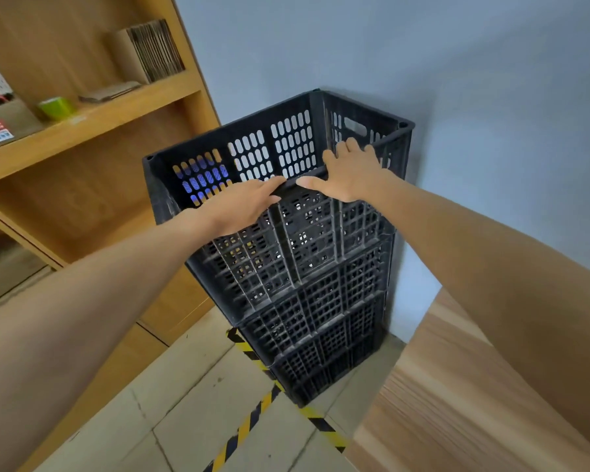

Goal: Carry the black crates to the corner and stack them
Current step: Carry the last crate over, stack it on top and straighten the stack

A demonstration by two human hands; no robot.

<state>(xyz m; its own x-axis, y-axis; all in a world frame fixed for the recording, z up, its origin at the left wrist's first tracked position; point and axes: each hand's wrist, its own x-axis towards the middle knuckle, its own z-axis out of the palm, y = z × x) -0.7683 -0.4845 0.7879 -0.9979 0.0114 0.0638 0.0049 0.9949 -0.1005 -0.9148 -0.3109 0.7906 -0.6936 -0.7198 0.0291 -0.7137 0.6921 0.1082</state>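
A tall stack of black perforated crates stands in the corner against the blue-grey wall. The top crate is empty and open upward. My left hand lies flat against the outside of its near wall, fingers reaching the rim. Over the same near rim lies my right hand, palm down, fingers spread and pointing into the crate, thumb along the edge. Neither hand is wrapped around anything.
A wooden shelf unit stands left of the stack, holding a green cup, a box and cardboard sheets. A light wooden surface is at lower right. Yellow-black hazard tape marks the tiled floor below the stack.
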